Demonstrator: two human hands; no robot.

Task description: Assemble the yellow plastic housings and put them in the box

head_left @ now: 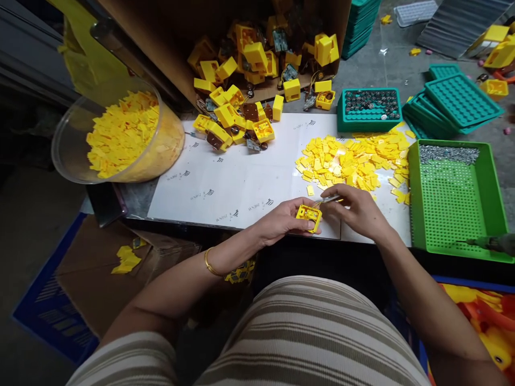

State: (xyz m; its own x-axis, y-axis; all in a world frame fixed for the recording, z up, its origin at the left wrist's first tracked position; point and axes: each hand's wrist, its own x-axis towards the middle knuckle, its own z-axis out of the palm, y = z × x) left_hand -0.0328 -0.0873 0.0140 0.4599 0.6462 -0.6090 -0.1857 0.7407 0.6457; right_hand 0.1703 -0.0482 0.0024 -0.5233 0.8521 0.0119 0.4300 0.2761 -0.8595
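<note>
At the near edge of the worktop, the left hand closes around a small, square yellow plastic housing, its fingers hiding the underside. The right hand pinches a thin metal tool that its fingers mostly cover, tip at the housing. Flat yellow chips lie heaped just beyond, beside a perforated green tray.

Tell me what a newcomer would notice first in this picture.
Yellow everywhere: a clear tub of yellow plates far left, a loose pile of them centre-right on the white sheet, a heap of casings spilling from the cardboard box at top. At the near edge, the left hand grips a single casing while the right hand holds a thin metal tool to it.
</note>
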